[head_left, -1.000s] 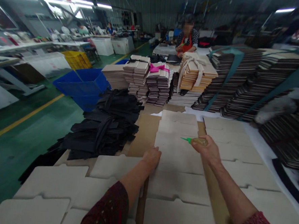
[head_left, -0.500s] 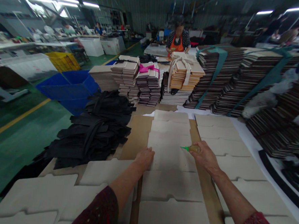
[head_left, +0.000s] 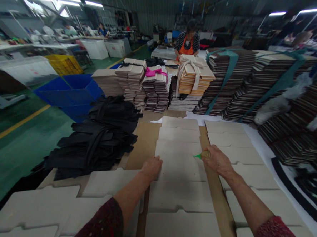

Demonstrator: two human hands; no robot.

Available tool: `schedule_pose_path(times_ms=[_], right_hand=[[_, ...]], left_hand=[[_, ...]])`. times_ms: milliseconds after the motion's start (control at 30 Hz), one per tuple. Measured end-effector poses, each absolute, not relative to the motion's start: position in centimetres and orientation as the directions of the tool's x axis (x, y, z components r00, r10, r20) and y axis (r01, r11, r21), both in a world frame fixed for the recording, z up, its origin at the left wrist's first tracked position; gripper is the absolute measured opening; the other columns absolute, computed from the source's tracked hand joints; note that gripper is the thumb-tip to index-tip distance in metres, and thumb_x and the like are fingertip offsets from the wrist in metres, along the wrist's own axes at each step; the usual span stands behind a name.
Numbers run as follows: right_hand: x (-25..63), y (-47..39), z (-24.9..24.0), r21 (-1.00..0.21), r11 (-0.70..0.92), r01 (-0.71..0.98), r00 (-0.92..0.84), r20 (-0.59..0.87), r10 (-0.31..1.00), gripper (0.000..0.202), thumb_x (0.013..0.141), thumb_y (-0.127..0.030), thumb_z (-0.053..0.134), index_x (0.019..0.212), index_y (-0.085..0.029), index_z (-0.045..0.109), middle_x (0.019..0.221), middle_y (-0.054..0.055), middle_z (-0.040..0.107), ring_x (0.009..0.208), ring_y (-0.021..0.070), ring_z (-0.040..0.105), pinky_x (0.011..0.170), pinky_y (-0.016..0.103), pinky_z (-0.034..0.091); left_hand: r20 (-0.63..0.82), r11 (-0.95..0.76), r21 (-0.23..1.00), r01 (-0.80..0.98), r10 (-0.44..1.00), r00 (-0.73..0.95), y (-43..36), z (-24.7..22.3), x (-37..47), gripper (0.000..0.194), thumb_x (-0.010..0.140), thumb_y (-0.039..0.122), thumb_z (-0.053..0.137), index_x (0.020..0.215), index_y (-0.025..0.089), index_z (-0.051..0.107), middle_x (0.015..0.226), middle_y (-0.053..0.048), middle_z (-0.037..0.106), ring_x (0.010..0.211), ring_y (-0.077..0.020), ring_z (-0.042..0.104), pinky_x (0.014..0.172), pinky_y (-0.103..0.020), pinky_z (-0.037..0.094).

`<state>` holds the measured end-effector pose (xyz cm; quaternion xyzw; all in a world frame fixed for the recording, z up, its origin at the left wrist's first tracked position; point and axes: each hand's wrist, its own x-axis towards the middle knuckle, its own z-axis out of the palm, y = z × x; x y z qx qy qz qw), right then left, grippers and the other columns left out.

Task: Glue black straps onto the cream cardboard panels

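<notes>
My right hand (head_left: 220, 162) is closed around a small squeeze bottle (head_left: 205, 154) whose green nozzle points left. The nozzle tip is over the right part of a beige panel (head_left: 178, 161) in the middle column; I cannot tell whether it touches. On the left edge of this same panel, my left hand (head_left: 152, 167) is closed, its fingers curled at the edge. Similar beige panels overlap above and below it, including a lower panel (head_left: 182, 197). Whatever lies under my left palm is hidden.
Black fabric strips (head_left: 95, 139) are heaped at left, by a blue bin (head_left: 68, 93). More beige panels (head_left: 242, 155) lie in rows at right. Tied stacks of boards (head_left: 227, 80) line the far edge. Beyond them is a person in an orange apron (head_left: 187, 47).
The view shifts slightly. My right hand and the bottle turn a little, with the nozzle still over the panel's right part. My left hand stays at the left edge.
</notes>
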<state>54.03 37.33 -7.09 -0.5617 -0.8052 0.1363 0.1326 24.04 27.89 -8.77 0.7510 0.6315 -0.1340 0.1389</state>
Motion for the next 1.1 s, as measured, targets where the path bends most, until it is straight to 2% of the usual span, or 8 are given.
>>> schedule_pose_path(times_ms=[333, 467, 600, 733, 867, 1100], right_hand=[[53.3, 37.1, -7.9, -0.461, 0.308, 0.832, -0.31, 0.073, 0.948, 0.017, 0.077, -0.028, 0.066, 0.092, -0.023, 0.061, 0.098, 0.002, 0.063, 0.087, 0.0176, 0.061, 0.075, 0.027, 0.045], [53.2, 37.9, -8.9, -0.509, 0.245, 0.825, -0.208, 0.129, 0.97, 0.025, 0.077, -0.035, 0.065, 0.098, -0.024, 0.061, 0.101, 0.003, 0.061, 0.089, 0.0186, 0.061, 0.079, 0.03, 0.047], [53.3, 40.3, -9.2, -0.536, 0.161, 0.829, -0.071, 0.184, 0.98, 0.034, 0.079, -0.041, 0.063, 0.105, -0.021, 0.058, 0.106, 0.007, 0.059, 0.092, 0.0209, 0.06, 0.084, 0.034, 0.049], [52.5, 42.8, -9.1, -0.517, 0.173, 0.838, -0.075, 0.205, 0.976, 0.031, 0.08, -0.039, 0.062, 0.106, -0.021, 0.059, 0.109, 0.007, 0.059, 0.097, 0.0208, 0.059, 0.087, 0.034, 0.047], [51.3, 44.2, -9.2, -0.473, 0.207, 0.856, -0.133, 0.187, 0.973, 0.023, 0.081, -0.035, 0.062, 0.1, -0.022, 0.061, 0.105, 0.005, 0.06, 0.093, 0.02, 0.059, 0.083, 0.033, 0.047], [50.3, 45.5, -8.6, -0.379, 0.243, 0.893, -0.203, 0.143, 0.969, 0.026, 0.082, -0.031, 0.064, 0.106, -0.022, 0.061, 0.112, 0.009, 0.061, 0.102, 0.0225, 0.058, 0.082, 0.033, 0.046]], left_hand=[[-0.378, -0.163, 0.044, 0.986, 0.91, 0.168, 28.0, -8.9, 24.1, 0.029, 0.09, 0.005, 0.044, 0.107, 0.014, 0.066, 0.119, -0.015, 0.065, 0.115, -0.0227, 0.064, 0.101, -0.036, 0.05], [-0.384, -0.163, 0.043, 0.986, 0.908, 0.167, 28.0, -9.0, 24.0, 0.03, 0.085, 0.004, 0.048, 0.107, 0.015, 0.066, 0.122, -0.014, 0.065, 0.117, -0.0218, 0.063, 0.105, -0.035, 0.048], [-0.377, -0.163, 0.046, 0.986, 0.911, 0.168, 27.9, -9.0, 23.9, 0.032, 0.088, 0.006, 0.045, 0.11, 0.015, 0.065, 0.129, -0.015, 0.062, 0.122, -0.0228, 0.06, 0.107, -0.035, 0.047], [-0.374, -0.16, 0.055, 0.986, 0.912, 0.168, 27.9, -9.0, 23.8, 0.033, 0.089, 0.006, 0.042, 0.111, 0.015, 0.065, 0.13, -0.015, 0.062, 0.122, -0.0232, 0.061, 0.105, -0.035, 0.048], [-0.377, -0.153, 0.061, 0.986, 0.912, 0.165, 28.0, -9.0, 23.8, 0.032, 0.089, 0.005, 0.043, 0.11, 0.016, 0.065, 0.128, -0.014, 0.064, 0.119, -0.0214, 0.062, 0.106, -0.035, 0.047], [-0.386, -0.139, 0.059, 0.988, 0.91, 0.151, 28.1, -9.1, 23.7, 0.035, 0.087, 0.004, 0.044, 0.113, 0.017, 0.064, 0.136, -0.012, 0.059, 0.124, -0.0229, 0.058, 0.105, -0.035, 0.048]])
